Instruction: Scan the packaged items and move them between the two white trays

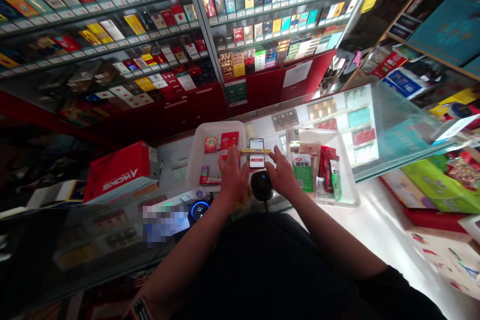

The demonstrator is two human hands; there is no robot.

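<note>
A thin yellow packet (256, 150) lies level between my two hands, above a smartphone (257, 160) with a lit screen. My left hand (233, 174) grips the packet's left end, beside the left white tray (192, 165). Its right end is pinched by my right hand (282, 173). Just below the phone stands a round black device (261, 185), close to my right hand. The left tray holds a red packet (228, 143) and several other small packs. In the right white tray (348, 180) are a green snack bag (303, 172) and several more packets.
Glass shelves of cigarette packs (258, 30) line the wall ahead. A red box (122, 171) stands on the glass counter (397, 125) at left. A blue-ringed device (200, 209) sits near my left forearm. Green packages (435, 187) are stacked at right.
</note>
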